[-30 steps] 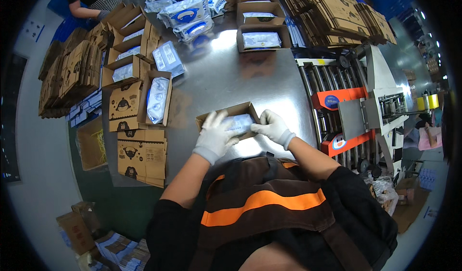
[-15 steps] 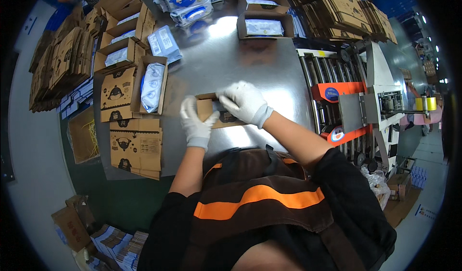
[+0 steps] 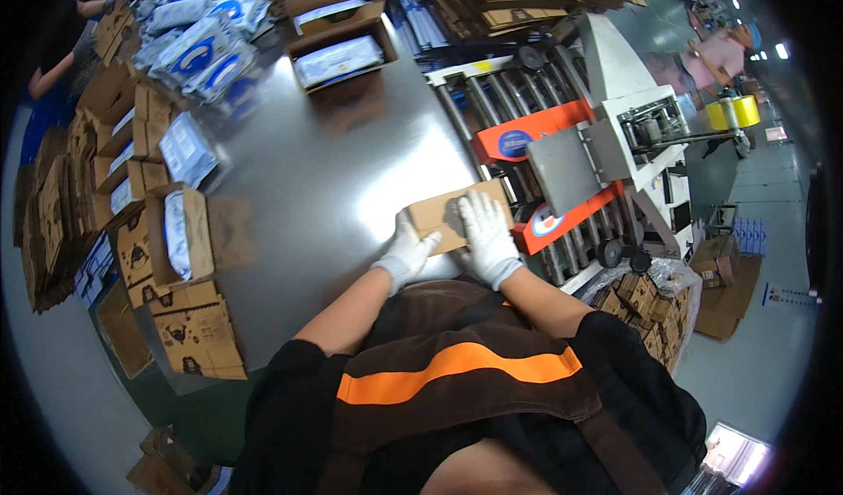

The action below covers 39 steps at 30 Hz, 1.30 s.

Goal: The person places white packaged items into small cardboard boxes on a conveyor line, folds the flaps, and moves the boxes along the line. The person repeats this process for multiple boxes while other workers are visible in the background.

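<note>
A small closed cardboard box (image 3: 432, 213) lies at the right side of the metal table, its far right end close to the red side guide of a roller conveyor. My left hand (image 3: 407, 254), in a white glove, grips the box's near left corner, thumb along the top edge. Across the right part of its top lies my right hand (image 3: 488, 242), also gloved, holding the flaps down with its fingers lengthwise over them. The underside of the box is hidden.
The sealing machine (image 3: 606, 144) with rollers and a yellow tape roll (image 3: 733, 114) stands at right. Open boxes (image 3: 341, 63) holding blue-white packs line the table's far and left sides. Loose packs (image 3: 198, 43) pile at far left. Flattened cartons (image 3: 200, 332) lie near left. Other people are farther off.
The box, partly open between my hands before, is now closed and has moved right, up to the conveyor. My right hand has shifted onto its top. The view has turned right.
</note>
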Available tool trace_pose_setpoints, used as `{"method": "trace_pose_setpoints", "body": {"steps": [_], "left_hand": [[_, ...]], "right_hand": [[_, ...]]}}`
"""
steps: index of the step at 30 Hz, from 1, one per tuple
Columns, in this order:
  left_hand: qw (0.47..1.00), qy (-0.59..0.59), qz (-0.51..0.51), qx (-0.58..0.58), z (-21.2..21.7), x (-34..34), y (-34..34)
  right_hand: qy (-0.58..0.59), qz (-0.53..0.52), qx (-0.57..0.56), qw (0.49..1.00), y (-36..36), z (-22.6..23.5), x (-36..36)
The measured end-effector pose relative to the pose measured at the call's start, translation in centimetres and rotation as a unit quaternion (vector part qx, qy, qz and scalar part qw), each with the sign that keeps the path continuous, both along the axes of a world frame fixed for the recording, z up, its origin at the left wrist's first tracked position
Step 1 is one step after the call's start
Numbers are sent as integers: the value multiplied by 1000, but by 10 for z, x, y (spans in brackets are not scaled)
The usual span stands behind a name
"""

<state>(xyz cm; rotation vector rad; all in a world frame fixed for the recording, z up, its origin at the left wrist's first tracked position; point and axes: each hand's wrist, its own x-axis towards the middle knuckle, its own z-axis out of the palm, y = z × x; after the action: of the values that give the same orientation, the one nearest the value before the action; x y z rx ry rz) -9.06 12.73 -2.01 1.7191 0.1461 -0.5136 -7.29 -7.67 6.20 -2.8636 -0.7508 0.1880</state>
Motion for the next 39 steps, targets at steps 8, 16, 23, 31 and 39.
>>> {"method": "trace_pose_setpoints", "body": {"steps": [8, 16, 23, 31, 39], "left_hand": [[964, 25, -258, 52, 55, 92, -58], [668, 113, 345, 650, 154, -35, 300], [773, -70, 154, 611, 138, -101, 290], [801, -342, 226, 436, 116, -180, 228], [934, -257, 17, 247, 120, -167, 222]], "right_hand": [[-21, -44, -24, 999, -81, 4, 67], [224, -50, 214, 949, -15, 17, -9], [227, 70, 320, 917, 137, 53, 30], [48, 86, 329, 939, 217, 31, -22], [160, 83, 324, 929, 198, 48, -49]]}}
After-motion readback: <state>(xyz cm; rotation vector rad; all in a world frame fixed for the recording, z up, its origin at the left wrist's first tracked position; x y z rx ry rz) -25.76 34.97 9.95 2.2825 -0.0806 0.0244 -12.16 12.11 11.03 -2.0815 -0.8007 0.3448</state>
